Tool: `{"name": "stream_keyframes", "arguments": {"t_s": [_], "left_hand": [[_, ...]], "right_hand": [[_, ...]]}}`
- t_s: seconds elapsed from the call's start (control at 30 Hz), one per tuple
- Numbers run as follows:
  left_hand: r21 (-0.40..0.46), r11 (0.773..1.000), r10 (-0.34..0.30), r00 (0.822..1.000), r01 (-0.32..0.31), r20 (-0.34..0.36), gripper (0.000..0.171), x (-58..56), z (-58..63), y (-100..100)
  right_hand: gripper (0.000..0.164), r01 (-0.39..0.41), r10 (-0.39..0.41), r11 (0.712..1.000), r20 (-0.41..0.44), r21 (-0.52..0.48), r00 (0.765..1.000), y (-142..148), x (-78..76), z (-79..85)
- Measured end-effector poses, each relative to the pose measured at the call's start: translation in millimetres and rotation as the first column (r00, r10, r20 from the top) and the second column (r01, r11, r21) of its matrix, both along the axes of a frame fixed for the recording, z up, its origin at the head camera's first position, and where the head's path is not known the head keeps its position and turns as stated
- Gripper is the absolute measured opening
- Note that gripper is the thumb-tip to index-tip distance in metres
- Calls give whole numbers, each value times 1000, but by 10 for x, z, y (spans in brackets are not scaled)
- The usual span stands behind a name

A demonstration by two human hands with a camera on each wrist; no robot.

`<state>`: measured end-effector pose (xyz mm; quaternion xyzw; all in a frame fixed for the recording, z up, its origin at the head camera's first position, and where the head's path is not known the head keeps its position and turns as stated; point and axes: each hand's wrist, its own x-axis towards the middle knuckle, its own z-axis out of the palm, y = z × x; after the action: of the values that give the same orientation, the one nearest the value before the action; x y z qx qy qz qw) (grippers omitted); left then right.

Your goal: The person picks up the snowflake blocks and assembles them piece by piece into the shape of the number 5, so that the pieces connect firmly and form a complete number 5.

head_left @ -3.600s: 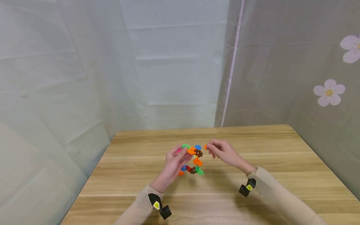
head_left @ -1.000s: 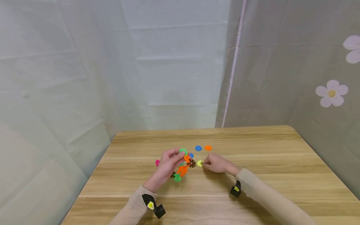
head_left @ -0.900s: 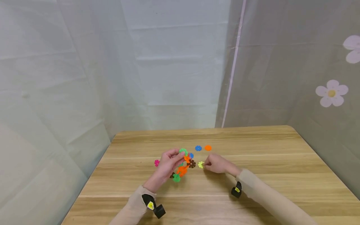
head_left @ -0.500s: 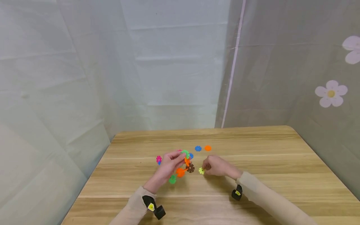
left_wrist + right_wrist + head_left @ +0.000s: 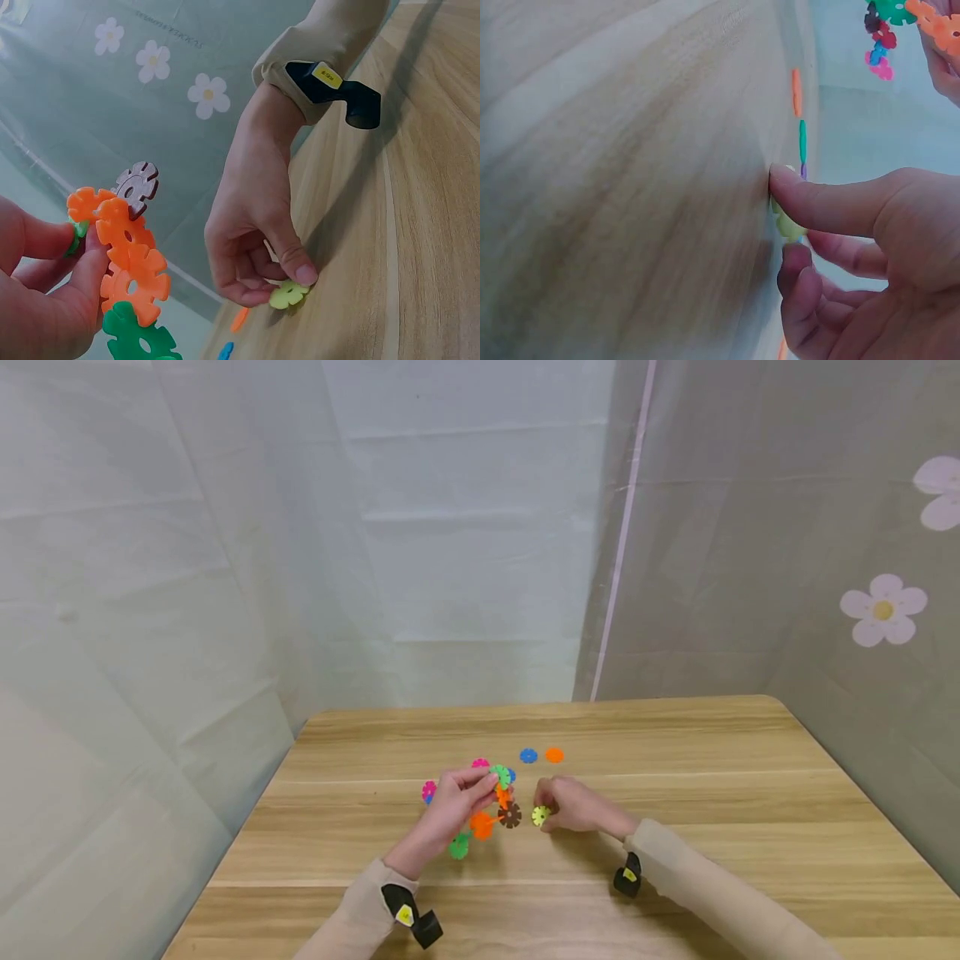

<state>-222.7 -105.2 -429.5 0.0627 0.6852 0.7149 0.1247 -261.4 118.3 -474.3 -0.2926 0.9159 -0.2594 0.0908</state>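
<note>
Snowflake-disc chain (image 5: pixel 482 825) is hanging above the wooden table (image 5: pixel 675 902) from your left hand (image 5: pixel 448 806), which is tightly pinching its light-green disc (image 5: pixel 500 776), apparently keeping it clear. Your right hand (image 5: pixel 576 806), nearly closed, is pinching a yellow-green disc (image 5: pixel 540 816) by its edge near the table, presumably suiting its thinness.

The chain of discs (image 5: pixel 154 285) and the yellow-green disc (image 5: pixel 283 298) are looking like smooth, mildly shiny plastic. The counter (image 5: pixel 712 760) is showing wood grain (under a soft sheen), the right sleeve (image 5: pixel 720 881) is appearing as matt cloth, and the backdrop (image 5: pixel 480 552) is looking creased.
</note>
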Motion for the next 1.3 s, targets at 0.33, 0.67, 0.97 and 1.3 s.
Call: {"name": "stream_keyframes", "arguments": {"t_s": [0.33,0.67,0.97,1.3], "left_hand": [[48,999,6,1000,-7,29,36,-15,-41,5],[73,997,-37,998,34,43,32,-12,-45,2],[23,997,-79,997,78,21,36,1,-72,11],[-36,996,-80,996,81,33,34,15,-103,43]], "right_hand": [[18,-33,29,991,-30,-131,999,24,10,21],[8,-41,26,963,-59,-266,998,34,12,90],[12,-16,-8,921,-60,-388,998,40,65,235],[16,-26,-9,877,-69,-481,998,33,108,316]]}}
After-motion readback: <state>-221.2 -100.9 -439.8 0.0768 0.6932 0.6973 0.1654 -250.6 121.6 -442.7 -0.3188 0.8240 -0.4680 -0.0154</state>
